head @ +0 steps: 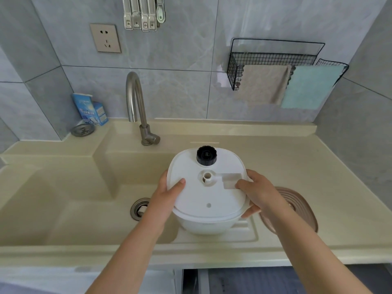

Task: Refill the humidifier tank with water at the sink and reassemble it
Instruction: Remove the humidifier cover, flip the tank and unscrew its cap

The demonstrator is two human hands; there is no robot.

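Grey tiled walls back a cream worktop [275, 149] with a sink [63, 198] sunk into its left half. At far left a blue carton [90, 109] stands in the corner beside a loose metal strainer [83, 130]. The tap [135, 98] arches forward, its spout ending above the back of the basin, and the drain [139, 209] lies below it.

The left hand [169, 194] grips the tank's [207, 194] left rim, thumb pressed flat on the upturned base and the other fingers hidden beneath. The white tank is held upside down over the sink's right edge and the draining ledge. Its black cap [206, 155] is still screwed on at the far side, pointing up and lying just right of and nearer than the tap's spout. The right hand [256, 192] holds the right rim, thumb on top, fingers curled under.

Both hands are equally close to the cap; freeing either one to unscrew it seems the likely next step. A brownish ribbed lid [297, 209] lies on the worktop behind the right wrist. Cloths [297, 85] hang from a wire rack at upper right.
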